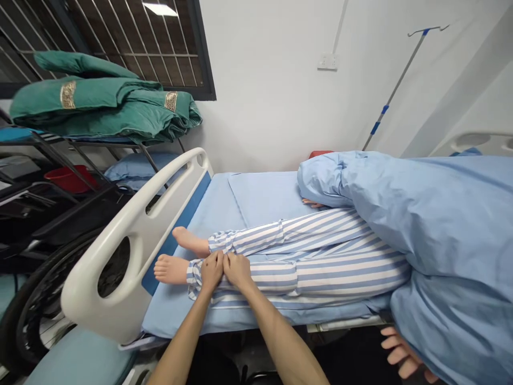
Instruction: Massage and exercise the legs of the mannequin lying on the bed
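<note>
Two legs in blue-and-white striped pajama trousers (336, 272) lie stretched out on the bed, apparently a care manikin's. My left hand (212, 270) is closed on the near trouser leg just above the ankle. Right beside it, my right hand (237, 269) grips the same leg with curled fingers, the two hands nearly touching. The near bare foot (171, 269) points up, left of my hands, and the far foot (190, 241) tilts outward behind it. A blue quilt (417, 214) covers the body from the hips up.
The white bed footboard (132, 240) stands at the left, with a wheelchair (36, 315) beyond it. Folded green blankets (104, 109) lie on a rack under the window. A manikin-like hand (404, 355) hangs over the near bed edge. An IV pole (395, 93) leans at the back right.
</note>
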A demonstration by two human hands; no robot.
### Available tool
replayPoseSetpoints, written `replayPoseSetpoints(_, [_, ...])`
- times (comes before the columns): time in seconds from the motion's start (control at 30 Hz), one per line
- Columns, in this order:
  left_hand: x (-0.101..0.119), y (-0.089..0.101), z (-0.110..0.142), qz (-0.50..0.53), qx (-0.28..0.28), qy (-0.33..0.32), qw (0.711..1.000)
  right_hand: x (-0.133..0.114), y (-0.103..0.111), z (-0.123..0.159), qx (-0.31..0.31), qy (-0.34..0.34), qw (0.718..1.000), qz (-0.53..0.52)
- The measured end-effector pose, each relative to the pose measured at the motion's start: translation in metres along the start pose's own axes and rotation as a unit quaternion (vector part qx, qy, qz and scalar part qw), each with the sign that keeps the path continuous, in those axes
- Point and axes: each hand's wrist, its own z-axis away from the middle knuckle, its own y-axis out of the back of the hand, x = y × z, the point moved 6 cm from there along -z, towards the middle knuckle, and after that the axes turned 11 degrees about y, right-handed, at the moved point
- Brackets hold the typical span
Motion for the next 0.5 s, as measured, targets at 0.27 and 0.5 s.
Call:
replayPoseSetpoints(0.27, [0.025, 0.007, 0.005, 0.096, 0.072, 0.060, 0.991, 0.014, -0.002, -0.003, 0.035, -0.015, 0.997, -0.064])
replayPoseSetpoints(0.5, [0.025, -0.012, 0.011, 0.039, 0.047, 0.066, 0.996, 0.018, 0.001, -0.001, 0.066, -0.044, 0.995, -0.066])
